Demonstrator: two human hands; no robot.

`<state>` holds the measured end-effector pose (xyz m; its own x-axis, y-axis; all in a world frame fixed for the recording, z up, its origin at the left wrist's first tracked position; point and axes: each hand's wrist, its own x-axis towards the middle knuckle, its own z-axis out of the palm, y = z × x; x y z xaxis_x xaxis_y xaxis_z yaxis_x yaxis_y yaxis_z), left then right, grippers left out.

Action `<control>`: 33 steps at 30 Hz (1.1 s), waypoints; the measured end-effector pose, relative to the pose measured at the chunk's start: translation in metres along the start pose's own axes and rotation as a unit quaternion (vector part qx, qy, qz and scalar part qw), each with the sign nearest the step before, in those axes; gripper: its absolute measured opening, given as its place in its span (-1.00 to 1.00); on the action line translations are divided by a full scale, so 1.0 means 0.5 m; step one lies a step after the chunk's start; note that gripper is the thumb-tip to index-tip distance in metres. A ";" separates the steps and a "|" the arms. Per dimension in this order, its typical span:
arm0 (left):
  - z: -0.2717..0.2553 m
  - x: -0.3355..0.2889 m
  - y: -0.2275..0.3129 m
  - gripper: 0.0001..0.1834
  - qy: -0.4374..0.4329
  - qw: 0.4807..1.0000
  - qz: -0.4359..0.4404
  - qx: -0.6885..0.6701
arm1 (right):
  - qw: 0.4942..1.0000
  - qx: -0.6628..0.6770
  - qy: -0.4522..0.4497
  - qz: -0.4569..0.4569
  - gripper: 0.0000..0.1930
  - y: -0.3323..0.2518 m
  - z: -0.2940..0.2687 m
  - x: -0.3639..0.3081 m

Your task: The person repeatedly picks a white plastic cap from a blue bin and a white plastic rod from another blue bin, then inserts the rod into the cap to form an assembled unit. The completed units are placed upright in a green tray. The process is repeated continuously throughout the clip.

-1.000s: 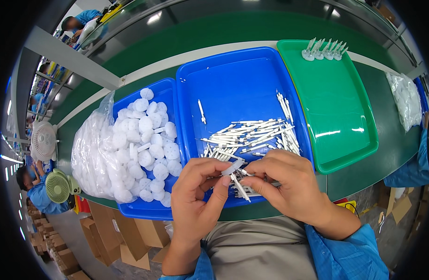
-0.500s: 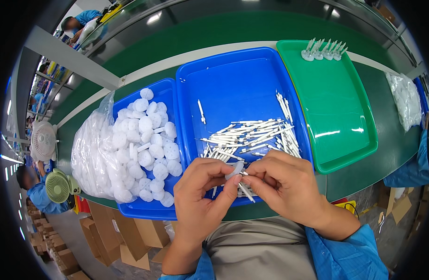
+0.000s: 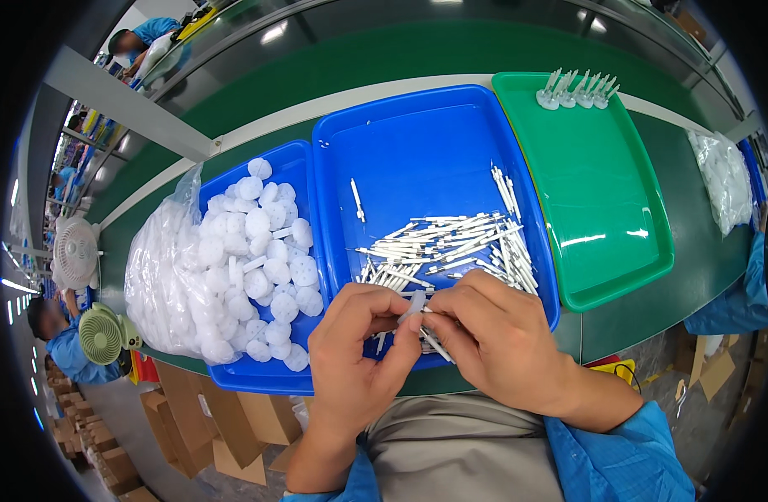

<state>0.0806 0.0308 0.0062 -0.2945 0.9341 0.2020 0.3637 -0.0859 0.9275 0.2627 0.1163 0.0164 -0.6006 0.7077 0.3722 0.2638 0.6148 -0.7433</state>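
Note:
My left hand (image 3: 359, 347) pinches a white round plastic disc (image 3: 414, 306), seen edge-on, between thumb and fingers. My right hand (image 3: 502, 335) meets it from the right, its thumb and forefinger closed on a thin white stick (image 3: 426, 310) at the disc's face. More thin sticks (image 3: 435, 343) slant down below the pinch; whether they are fixed to the disc or held in the fingers I cannot tell. Both hands are over the near edge of the middle blue tray (image 3: 400, 159), where many loose white sticks (image 3: 451, 238) with small metal ends lie.
To the left, another blue tray (image 3: 304, 167) holds heaped white discs (image 3: 258, 222) and a clear plastic bag (image 3: 162, 276) of them. The green tray (image 3: 601, 192) on the right carries several discs with upright sticks (image 3: 578, 92) at its far end. A bag (image 3: 722, 180) lies farther right.
The disc has turned more edge-on between my fingers. My right fingers have shifted slightly left and the sticks below the pinch have moved a little with them.

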 end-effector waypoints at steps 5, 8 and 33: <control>-0.015 0.008 -0.005 -0.67 0.014 0.997 0.072 -0.011 | 0.999 0.040 0.024 -0.019 -0.80 0.004 -0.005 0.001; -0.010 0.005 0.006 -0.61 0.010 0.997 0.046 -0.067 | 0.998 0.049 0.021 -0.033 -0.78 0.006 -0.008 0.001; -0.015 0.010 -0.002 -0.65 -0.023 0.994 0.095 -0.057 | 0.997 0.078 -0.003 -0.003 -0.68 -0.004 -0.027 -0.008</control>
<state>0.0721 0.0331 0.0088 -0.1882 0.9119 0.3648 0.3065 -0.2983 0.9039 0.2748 0.1169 0.0239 -0.6063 0.7020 0.3736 0.1408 0.5571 -0.8184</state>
